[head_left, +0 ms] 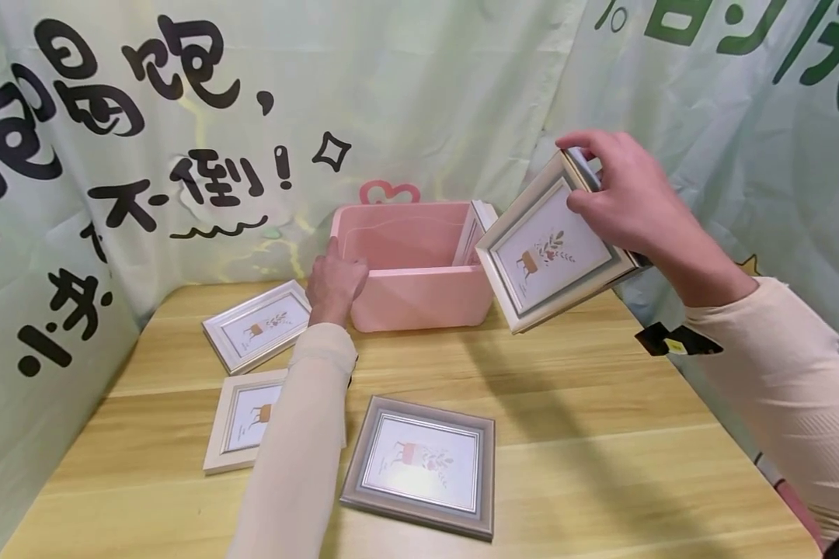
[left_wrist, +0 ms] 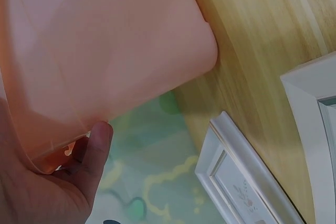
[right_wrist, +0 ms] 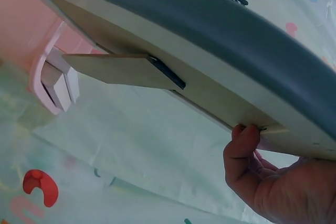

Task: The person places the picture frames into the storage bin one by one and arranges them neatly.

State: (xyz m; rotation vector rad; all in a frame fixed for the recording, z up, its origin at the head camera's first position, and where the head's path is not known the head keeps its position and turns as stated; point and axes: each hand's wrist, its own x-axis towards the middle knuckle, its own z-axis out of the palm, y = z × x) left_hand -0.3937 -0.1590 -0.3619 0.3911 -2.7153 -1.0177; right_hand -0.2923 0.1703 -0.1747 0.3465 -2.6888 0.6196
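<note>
My right hand [head_left: 625,194] grips a silver-gold picture frame [head_left: 489,260] by its upper right side and holds it tilted in the air, right of the pink bin [head_left: 419,299]. In the right wrist view the back of this frame shows, with its stand flap [right_wrist: 123,70] folded out. My left hand [head_left: 335,283] holds the bin's left rim, and in the left wrist view its thumb [left_wrist: 100,135] lies along the outer wall. Inside the bin's right end stand white picture frames [right_wrist: 59,80] on edge.
On the wooden table, a white picture frame [head_left: 259,326] lies left of the bin. Nearer, a cream picture frame [head_left: 217,450] is partly covered by my left sleeve. A grey-brown picture frame [head_left: 485,473] lies at the front middle. A printed cloth [head_left: 419,93] hangs behind the table.
</note>
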